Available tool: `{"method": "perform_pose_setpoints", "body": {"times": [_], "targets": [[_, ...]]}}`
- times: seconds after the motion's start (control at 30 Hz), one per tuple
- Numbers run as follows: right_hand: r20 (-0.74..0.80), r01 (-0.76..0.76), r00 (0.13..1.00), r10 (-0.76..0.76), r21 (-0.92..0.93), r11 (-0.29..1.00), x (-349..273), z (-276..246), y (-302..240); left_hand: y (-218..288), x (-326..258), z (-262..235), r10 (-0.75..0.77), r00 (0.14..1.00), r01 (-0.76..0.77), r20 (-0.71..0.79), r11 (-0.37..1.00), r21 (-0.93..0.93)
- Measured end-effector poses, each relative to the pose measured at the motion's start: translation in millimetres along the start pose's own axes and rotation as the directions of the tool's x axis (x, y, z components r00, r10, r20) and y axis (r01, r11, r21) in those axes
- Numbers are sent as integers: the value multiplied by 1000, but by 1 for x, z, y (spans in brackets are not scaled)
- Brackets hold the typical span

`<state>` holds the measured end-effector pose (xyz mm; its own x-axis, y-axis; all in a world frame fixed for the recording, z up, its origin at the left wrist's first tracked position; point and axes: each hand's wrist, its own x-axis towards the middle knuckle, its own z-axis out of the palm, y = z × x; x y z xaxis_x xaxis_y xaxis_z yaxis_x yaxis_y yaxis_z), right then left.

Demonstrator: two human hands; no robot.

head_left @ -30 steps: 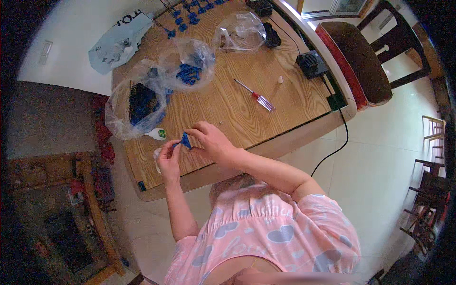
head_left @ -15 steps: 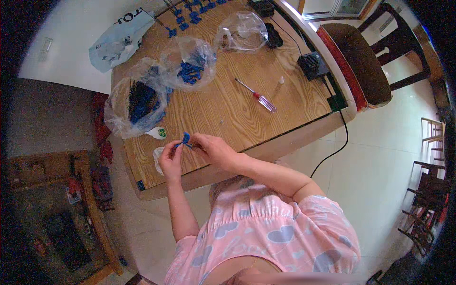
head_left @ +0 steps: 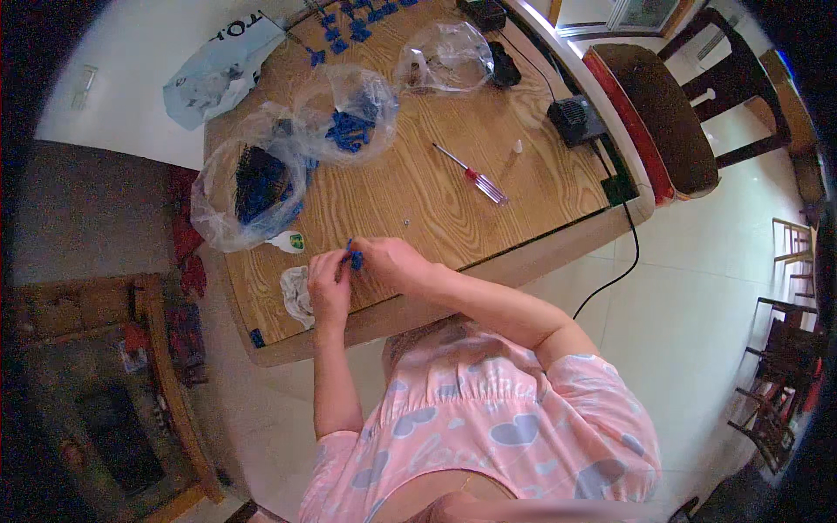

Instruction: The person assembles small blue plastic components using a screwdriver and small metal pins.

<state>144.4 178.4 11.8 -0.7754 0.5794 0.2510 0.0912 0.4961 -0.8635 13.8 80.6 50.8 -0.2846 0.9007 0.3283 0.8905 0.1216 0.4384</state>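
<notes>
Both hands [head_left: 362,272] still pinch blue part [head_left: 353,255].

Person wears pink short-sleeved top [head_left: 488,418], loose fit, gathered seam across chest, printed with pale blue-grey cloud and heart shapes plus faint white lettering; sleeve hems end above elbows; both forearms bare below; left hand [head_left: 330,288] and right hand [head_left: 392,264] bare, no gloves, no rings or watch discernible at this size

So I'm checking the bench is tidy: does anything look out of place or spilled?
Mostly orderly. A few small blue parts lie loose at the table's far edge, outside the clear bags.
</notes>
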Motion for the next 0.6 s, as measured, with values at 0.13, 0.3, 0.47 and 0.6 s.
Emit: {"method": "perform_pose_setpoints", "body": {"times": [0.13, 0.3, 0.47, 0.6], "targets": [[91, 64, 995, -48, -187, 980, 3, -2, 3, -2, 4, 2, 13, 1000, -13, 9, 1000, 21], [8, 120, 993, -120, -144, 982, 1, -4, 5, 4, 7, 0, -35, 999, 35, 5, 999, -19], [14, 68, 998, -67, -107, 992, -2, -9, -1, 8, 9, -3, -74, 995, 77, 64, 996, -40], [45, 105, 994, -98, -175, 979, 0, -10, 0, 7, 10, -2, -78, 995, 80, 65, 996, -34]]}}
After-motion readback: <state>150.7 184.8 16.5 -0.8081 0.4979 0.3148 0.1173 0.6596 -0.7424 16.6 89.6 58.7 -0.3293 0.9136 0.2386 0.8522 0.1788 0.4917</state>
